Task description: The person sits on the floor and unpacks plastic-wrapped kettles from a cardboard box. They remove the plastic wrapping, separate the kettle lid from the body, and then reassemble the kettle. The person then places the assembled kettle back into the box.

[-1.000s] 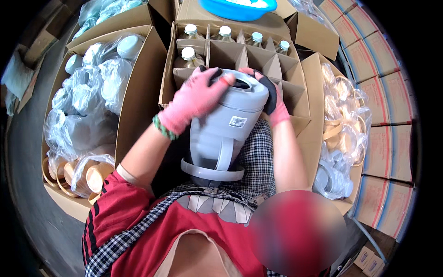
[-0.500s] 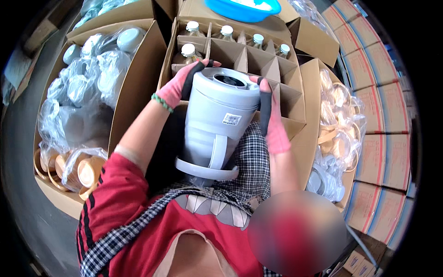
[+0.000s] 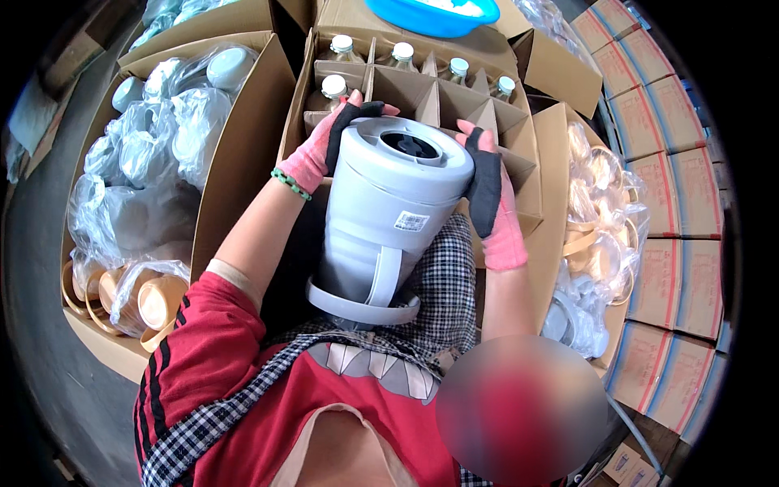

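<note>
A light grey plastic thermos flask [image 3: 365, 211] stands tilted against my lap, its round base facing up with a dark opening [image 3: 411, 145] in the middle. A white barcode label sits on its side, and a curved carrying handle [image 3: 361, 307] hangs at its lower end. My left hand [image 3: 341, 134], in a pink and black glove with fingertips bare, curls round the base's left edge. On the right side my right hand [image 3: 488, 191], gloved alike, presses its palm against the flask, fingers raised near the rim. The flask's lowest end is partly hidden by the handle.
Ahead, a divided carton [image 3: 422, 93] holds several white-capped bottles [image 3: 342, 45]. A blue basin [image 3: 434, 18] lies beyond. The left carton [image 3: 235, 162] holds bagged grey and tan parts; the right carton [image 3: 527, 284] holds bagged tan and grey pieces. Stacked boxes [image 3: 653, 276] line the far right.
My right hand has shifted slightly right and its thumb has come off the base's rim. My left fingers have slid a little along the edge. The flask has tipped slightly, its base showing more.
</note>
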Demonstrator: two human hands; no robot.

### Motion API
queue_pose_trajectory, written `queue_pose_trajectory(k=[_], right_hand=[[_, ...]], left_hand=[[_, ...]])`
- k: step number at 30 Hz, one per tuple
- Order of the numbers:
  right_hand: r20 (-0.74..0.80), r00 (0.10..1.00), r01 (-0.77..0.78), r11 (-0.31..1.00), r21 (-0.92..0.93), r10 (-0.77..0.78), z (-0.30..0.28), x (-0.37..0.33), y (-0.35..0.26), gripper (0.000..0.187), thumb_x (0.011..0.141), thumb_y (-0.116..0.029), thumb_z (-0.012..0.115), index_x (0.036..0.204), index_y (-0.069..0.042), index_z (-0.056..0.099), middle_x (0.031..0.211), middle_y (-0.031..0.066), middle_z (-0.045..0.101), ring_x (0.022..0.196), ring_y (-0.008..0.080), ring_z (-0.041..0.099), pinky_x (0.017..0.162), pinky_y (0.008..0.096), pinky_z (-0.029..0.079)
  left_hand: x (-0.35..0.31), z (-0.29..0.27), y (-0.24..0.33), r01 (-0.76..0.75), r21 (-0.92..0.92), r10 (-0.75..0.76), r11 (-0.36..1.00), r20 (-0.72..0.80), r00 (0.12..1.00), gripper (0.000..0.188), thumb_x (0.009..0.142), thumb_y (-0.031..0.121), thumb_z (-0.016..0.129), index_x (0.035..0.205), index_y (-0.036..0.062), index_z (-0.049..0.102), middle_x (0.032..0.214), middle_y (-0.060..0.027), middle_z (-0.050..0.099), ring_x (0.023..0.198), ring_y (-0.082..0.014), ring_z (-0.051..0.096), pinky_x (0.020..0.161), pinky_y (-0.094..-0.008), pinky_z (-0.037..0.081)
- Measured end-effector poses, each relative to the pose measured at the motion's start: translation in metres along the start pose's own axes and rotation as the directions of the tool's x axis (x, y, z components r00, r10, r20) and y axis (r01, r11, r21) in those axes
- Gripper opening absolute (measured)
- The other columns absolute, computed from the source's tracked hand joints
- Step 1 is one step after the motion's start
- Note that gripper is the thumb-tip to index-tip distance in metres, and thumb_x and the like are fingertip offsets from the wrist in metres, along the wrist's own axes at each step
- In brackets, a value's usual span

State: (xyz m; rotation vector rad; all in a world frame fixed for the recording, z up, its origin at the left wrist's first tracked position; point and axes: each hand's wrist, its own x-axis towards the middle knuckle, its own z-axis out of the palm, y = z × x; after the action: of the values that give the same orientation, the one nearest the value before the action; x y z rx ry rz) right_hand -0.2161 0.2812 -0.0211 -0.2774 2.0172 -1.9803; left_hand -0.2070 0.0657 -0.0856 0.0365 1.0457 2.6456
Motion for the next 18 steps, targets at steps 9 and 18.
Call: queue_pose_trajectory(k=[9, 18], right_hand=[[0.228, 0.974, -0.023, 1.000, 0.018, 0.018, -0.034, 0.031, 0.026, 0.059, 0.087, -0.048, 0.038, 0.121, 0.000, 0.043, 0.115, 0.0101, 0.050, 0.104, 0.0146, 0.046, 0.093, 0.0259, 0.033], [0.522, 0.833, -0.510, 0.619, 0.597, 0.183, -0.039, 0.078, 0.092, 0.042, 0.091, -0.029, 0.040, 0.119, 0.001, 0.043, 0.112, 0.0097, 0.052, 0.102, 0.0188, 0.050, 0.091, 0.0304, 0.039]], left_hand=[[0.006, -0.015, 0.002, -0.076, 0.245, 0.070, 0.966, 0.031, 0.997, 0.062, 0.083, 0.053, 0.042, 0.112, -0.0015, 0.047, 0.101, -0.0060, 0.055, 0.084, -0.0119, 0.052, 0.078, -0.0244, 0.043], [-0.045, 0.084, -0.015, -0.066, 0.997, 0.456, -0.039, 0.076, 0.887, 0.055, 0.082, 0.046, 0.044, 0.118, 0.0040, 0.043, 0.111, -0.0301, 0.041, 0.096, -0.0461, 0.044, 0.086, -0.0438, 0.037]])
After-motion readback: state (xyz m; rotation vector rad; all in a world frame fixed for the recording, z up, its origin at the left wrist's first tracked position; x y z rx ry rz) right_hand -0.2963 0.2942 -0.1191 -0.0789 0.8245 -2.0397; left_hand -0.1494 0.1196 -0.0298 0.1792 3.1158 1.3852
